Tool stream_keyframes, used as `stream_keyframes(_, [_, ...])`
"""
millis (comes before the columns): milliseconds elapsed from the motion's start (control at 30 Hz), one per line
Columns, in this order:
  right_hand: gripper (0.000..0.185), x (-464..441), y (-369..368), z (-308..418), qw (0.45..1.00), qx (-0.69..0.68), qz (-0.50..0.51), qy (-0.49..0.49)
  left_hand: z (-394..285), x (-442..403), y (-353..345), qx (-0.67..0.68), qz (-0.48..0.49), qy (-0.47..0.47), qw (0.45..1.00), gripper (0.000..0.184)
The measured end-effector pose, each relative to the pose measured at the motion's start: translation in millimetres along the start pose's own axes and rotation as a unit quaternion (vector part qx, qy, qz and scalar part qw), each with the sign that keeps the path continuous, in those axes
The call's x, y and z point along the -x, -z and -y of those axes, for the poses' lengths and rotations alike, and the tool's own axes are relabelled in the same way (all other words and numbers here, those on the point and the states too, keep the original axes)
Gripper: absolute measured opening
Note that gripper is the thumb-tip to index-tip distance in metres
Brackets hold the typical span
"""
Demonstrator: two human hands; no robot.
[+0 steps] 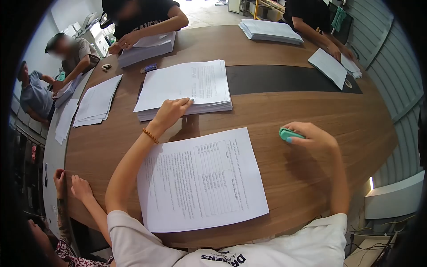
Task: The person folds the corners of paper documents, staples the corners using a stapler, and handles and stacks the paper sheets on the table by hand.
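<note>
My left hand (pixel 171 113) reaches over to a thick stack of printed paper (pixel 182 84). Its fingers are pressed together on the near edge of the top sheet. In my right hand (pixel 313 135), held over the table at the right, is a small green stapler (pixel 291 134), partly covered by the fingers. A printed sheet (pixel 202 182) with a table and lines of text lies directly in front of me, below my left forearm.
On the wooden table (pixel 267 111), a dark strip (pixel 271 80) runs right of the stack. More paper piles (pixel 271 32) and loose sheets (pixel 98 101) lie around. A blue stapler-like object (pixel 149 68) sits behind the stack. Several people work around the table; another person's hands rest at left.
</note>
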State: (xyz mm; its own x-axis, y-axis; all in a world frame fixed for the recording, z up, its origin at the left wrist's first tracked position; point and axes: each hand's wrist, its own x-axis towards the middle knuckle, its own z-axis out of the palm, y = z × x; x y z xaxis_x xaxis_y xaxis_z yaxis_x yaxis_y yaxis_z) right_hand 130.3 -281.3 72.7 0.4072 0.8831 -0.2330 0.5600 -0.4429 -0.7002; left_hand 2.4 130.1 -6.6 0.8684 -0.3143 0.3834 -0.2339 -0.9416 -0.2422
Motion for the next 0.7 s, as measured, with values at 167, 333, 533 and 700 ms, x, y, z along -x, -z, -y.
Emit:
stream_keyframes(167, [0.026,2.3,-29.3,-24.7,0.997,0.027,-0.065,0.038,-5.9,-4.1,1.5,0.011,-0.002,0.014,1.000,0.026])
stream_keyframes(333, [0.028,-1.9,-47.9,-34.5,0.992,0.009,-0.110,0.061,-8.5,-7.8,7.7,0.064,-0.011,0.079,0.995,0.026])
stream_keyframes(533, [0.025,-2.3,-51.2,-37.1,0.989,0.000,-0.132,0.061,-10.4,-8.7,6.4,0.116,-0.059,0.069,0.989,0.025])
stream_keyframes(700, [0.028,0.0,-52.9,-32.7,0.989,-0.020,-0.139,0.056,-14.3,-15.6,14.9,0.090,0.036,0.062,0.993,0.021])
